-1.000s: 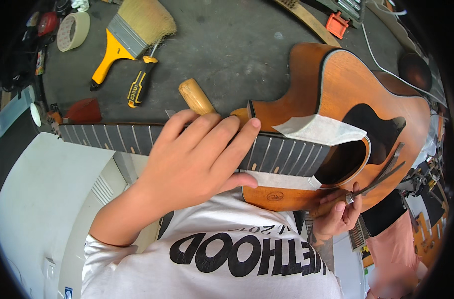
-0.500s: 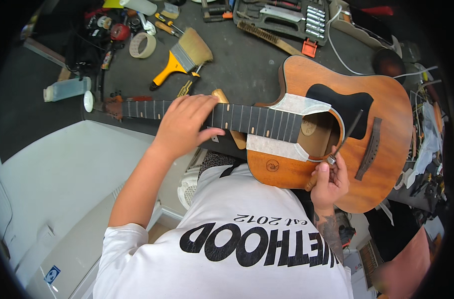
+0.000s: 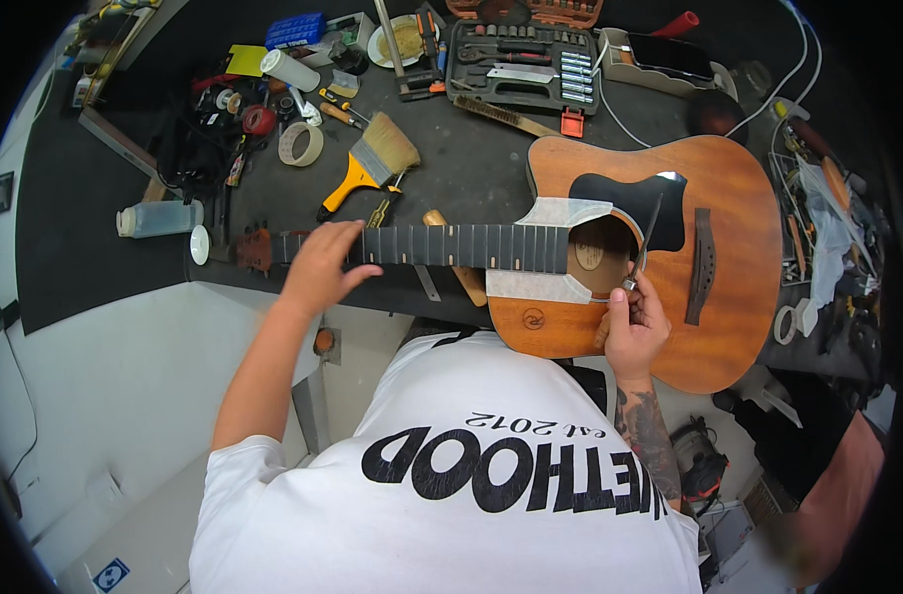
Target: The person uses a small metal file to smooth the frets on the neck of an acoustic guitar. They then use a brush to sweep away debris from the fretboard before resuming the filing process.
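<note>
Just the head view on my end, so here goes. The guitar lies face up at the near right of the dark bench, neck pointing left. I've got the left hand over the fretboard toward the headstock, fingers together and thumb spread away, pretty open; can't tell how firmly it's pressing. The right hand has its fingers closed on a wood-handled tool, thin metal blade angled far over the soundhole's right edge.

Writing-wise: round dark logo on the near left of the body, and a pale oval label inside the soundhole, print too small for me to read. Chunky black lettering runs upside down across the white shirt. Blue-and-white sticker at the near left, too.
</note>
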The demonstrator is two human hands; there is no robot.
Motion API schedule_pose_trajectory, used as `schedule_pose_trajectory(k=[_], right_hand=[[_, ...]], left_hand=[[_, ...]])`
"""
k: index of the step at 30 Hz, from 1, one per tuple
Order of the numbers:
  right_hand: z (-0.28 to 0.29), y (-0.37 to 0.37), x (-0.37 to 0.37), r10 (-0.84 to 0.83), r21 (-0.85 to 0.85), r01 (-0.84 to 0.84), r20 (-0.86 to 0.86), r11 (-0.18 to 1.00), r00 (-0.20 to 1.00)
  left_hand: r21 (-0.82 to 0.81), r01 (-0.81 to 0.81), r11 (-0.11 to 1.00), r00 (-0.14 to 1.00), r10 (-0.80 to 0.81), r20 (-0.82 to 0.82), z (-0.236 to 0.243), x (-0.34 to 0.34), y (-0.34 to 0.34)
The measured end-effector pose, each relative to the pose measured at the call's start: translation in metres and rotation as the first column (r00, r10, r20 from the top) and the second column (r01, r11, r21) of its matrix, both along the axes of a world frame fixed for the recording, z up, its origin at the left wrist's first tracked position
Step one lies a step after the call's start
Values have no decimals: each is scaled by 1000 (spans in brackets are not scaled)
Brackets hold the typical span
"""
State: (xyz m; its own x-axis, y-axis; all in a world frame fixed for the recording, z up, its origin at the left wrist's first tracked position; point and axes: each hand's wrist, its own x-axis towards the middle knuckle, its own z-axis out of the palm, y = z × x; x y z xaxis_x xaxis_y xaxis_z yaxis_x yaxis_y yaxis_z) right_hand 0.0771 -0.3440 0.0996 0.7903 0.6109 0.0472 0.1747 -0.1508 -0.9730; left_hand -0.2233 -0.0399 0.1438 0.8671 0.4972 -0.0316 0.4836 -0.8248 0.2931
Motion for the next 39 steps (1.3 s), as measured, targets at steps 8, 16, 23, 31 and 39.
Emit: schedule_pose_trajectory(k=[8,16,23,31,39], right_hand=[[-5,3,-1,-71,-31,71,-12,997,997],[-8,10,-1,-126,-5,126,-45,992,991],[-5,13,-3,-161,1,161,-67,987,985],[-5,12,-2,-159,-28,157,-44,987,986],[-5,9,-7,-152,-71,150,-9,986,988]], left_hand=[[-77,249,965,917,-209,341,-24,92,-53],[-211,281,936,912,-192,364,-24,101,-52],[-99,199,975,942,-163,292,-17,7,4],[-103,20,994,990,-5,138,-12,-68,51],[-183,152,971,948,-91,304,-24,19,1]])
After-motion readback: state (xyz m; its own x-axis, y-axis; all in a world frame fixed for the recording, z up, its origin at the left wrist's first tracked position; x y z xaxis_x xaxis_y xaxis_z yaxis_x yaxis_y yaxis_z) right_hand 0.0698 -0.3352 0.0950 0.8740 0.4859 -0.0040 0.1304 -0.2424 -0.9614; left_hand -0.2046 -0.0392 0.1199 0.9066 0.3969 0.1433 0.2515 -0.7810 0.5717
